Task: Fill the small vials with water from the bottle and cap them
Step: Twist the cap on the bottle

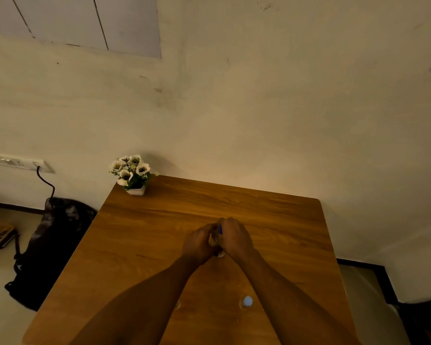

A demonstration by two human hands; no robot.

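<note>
Wood-grain brown table (159, 232), white-capped vial (246, 302), possibly blue-labelled bottle (220, 230).

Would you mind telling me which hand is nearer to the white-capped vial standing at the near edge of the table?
Right. The right hand is beyond the vial, its forearm passing right beside it. The left hand is beyond it too, but further left.

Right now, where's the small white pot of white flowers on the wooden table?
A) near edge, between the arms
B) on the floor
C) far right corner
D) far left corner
D: the small white pot of white flowers stands at the brown wooden table's far left corner, by the wall.
</note>
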